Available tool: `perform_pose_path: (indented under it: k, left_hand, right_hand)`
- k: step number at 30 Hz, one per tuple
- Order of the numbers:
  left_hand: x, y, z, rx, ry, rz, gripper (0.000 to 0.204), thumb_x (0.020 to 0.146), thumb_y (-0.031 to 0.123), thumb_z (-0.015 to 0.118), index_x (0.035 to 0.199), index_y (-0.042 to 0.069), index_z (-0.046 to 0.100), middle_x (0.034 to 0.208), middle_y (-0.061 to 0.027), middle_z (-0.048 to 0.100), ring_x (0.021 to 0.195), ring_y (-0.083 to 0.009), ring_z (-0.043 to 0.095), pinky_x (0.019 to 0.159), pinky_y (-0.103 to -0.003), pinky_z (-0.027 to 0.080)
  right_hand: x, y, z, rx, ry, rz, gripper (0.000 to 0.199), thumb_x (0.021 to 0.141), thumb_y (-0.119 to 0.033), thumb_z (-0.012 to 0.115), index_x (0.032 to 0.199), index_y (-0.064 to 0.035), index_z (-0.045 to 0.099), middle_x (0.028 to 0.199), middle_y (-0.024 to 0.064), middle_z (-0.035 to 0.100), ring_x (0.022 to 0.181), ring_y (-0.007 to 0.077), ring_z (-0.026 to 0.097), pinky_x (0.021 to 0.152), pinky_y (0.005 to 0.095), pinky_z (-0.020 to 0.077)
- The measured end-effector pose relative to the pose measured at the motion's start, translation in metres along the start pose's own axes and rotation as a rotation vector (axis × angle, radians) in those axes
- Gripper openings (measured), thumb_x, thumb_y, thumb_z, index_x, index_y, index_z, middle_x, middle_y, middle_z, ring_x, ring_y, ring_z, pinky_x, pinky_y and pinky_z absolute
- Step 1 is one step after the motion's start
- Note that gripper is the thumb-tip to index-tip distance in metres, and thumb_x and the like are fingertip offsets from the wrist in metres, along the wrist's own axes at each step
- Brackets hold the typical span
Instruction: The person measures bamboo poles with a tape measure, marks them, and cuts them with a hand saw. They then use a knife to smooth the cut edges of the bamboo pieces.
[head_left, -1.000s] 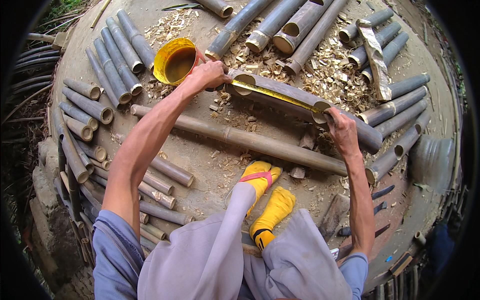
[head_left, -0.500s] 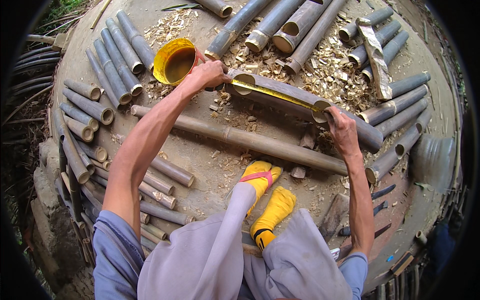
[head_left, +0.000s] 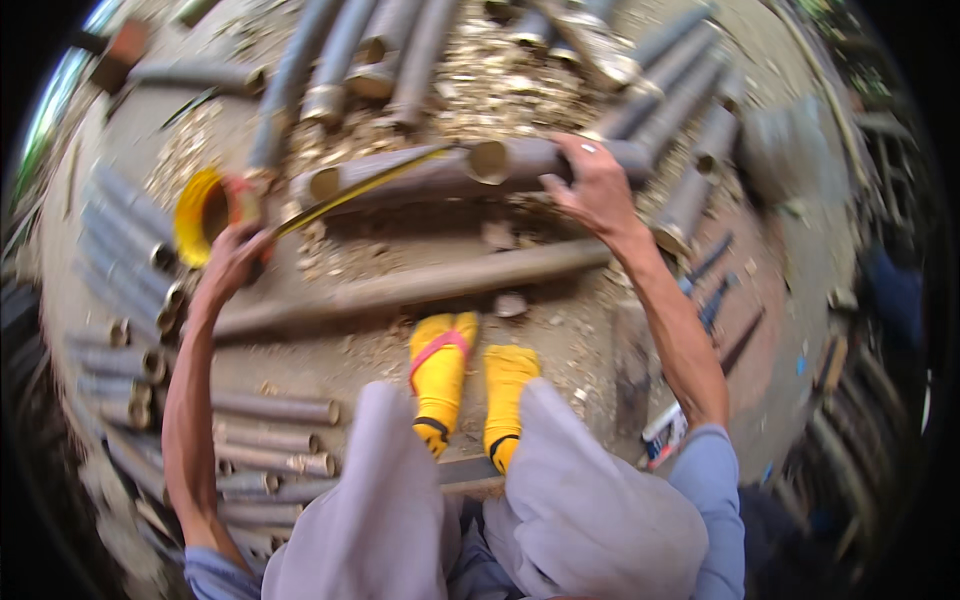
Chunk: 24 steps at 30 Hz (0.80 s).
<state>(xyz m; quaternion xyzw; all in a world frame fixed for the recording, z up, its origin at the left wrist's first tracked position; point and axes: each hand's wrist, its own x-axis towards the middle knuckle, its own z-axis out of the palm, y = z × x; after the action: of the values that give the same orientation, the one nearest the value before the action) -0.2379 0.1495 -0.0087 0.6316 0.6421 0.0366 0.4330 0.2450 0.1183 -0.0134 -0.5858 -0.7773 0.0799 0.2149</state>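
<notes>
My left hand [head_left: 236, 256] is closed around a tape measure, whose case it mostly hides. The yellow tape blade [head_left: 375, 182] slants up to the right from it, across a thick bamboo tube [head_left: 425, 178] with two cut openings. The blade's far end lies free near the right-hand opening. Over the tube's right part is my right hand [head_left: 597, 190], its thumb apart from the fingers and no tape in it. Just beyond my left hand stands a yellow pail [head_left: 190, 225]. Nearer to me, a long bamboo pole [head_left: 420, 285] lies crosswise on the ground.
Cut bamboo tubes [head_left: 275, 408] lie in rows at the left, with others at the far side and right. Wood chips [head_left: 510, 85] cover the ground beyond the tube. Blades [head_left: 712, 300] lie at the right. My feet in yellow socks [head_left: 440, 375] are close to the pole.
My right hand has let go of the tape's end and spread its fingers. My left hand has drawn away left and nearer with the tape measure. The whole view has turned and is blurred.
</notes>
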Motion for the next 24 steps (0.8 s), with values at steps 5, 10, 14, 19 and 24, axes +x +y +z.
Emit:
perform_pose_path:
  k: [5,10,14,19,24]
  left_hand:
    - [-0.038,-0.01,0.024,-0.265,0.034,0.049,0.028,0.089,0.03,0.055,0.073,0.008,0.053,0.062,0.0016,0.046,0.054,-0.0061,0.042,0.049,-0.024,0.034]
    - [-0.041,0.035,0.071,-0.647,-0.03,0.036,0.022,0.091,0.027,0.055,0.084,0.007,0.057,0.067,-0.0015,0.057,0.052,-0.0071,0.052,0.047,-0.021,0.041]
    - [-0.041,0.06,0.075,-0.779,-0.065,0.11,0.022,0.092,0.025,0.052,0.087,0.003,0.057,0.067,-0.0034,0.058,0.054,-0.0093,0.054,0.051,-0.022,0.044]
    - [-0.055,0.077,0.065,-0.8,-0.035,0.108,0.023,0.092,0.023,0.051,0.087,0.002,0.057,0.066,-0.0055,0.057,0.053,-0.012,0.054,0.049,-0.024,0.044]
    - [-0.056,0.074,0.083,-0.585,-0.089,0.095,0.025,0.091,0.027,0.055,0.082,0.004,0.058,0.066,-0.0026,0.056,0.053,-0.0076,0.051,0.048,-0.021,0.04]
  right_hand:
    - [-0.006,0.019,-0.006,-0.474,-0.246,0.035,0.084,0.067,-0.024,0.077,0.139,-0.0207,0.035,0.132,0.0151,0.047,0.122,0.034,0.044,0.102,0.058,0.0299]
    - [-0.001,0.034,-0.008,-0.511,-0.314,-0.047,0.08,0.063,-0.024,0.081,0.132,-0.0152,0.042,0.119,0.0173,0.054,0.113,0.0356,0.05,0.092,0.0559,0.04]
    - [-0.029,0.019,-0.031,-0.563,-0.185,-0.133,0.082,0.051,-0.029,0.085,0.122,-0.0123,0.048,0.108,0.0137,0.059,0.101,0.0323,0.057,0.083,0.0484,0.0476]
    - [-0.102,0.014,-0.102,-0.614,0.004,0.041,0.08,0.05,-0.026,0.083,0.121,-0.0116,0.051,0.106,0.0157,0.059,0.098,0.0323,0.058,0.081,0.0447,0.0507]
    - [-0.179,0.028,-0.132,-0.316,0.082,0.68,0.078,0.059,-0.036,0.082,0.119,0.0017,0.051,0.105,0.0194,0.062,0.093,0.0364,0.061,0.083,0.0442,0.0508]
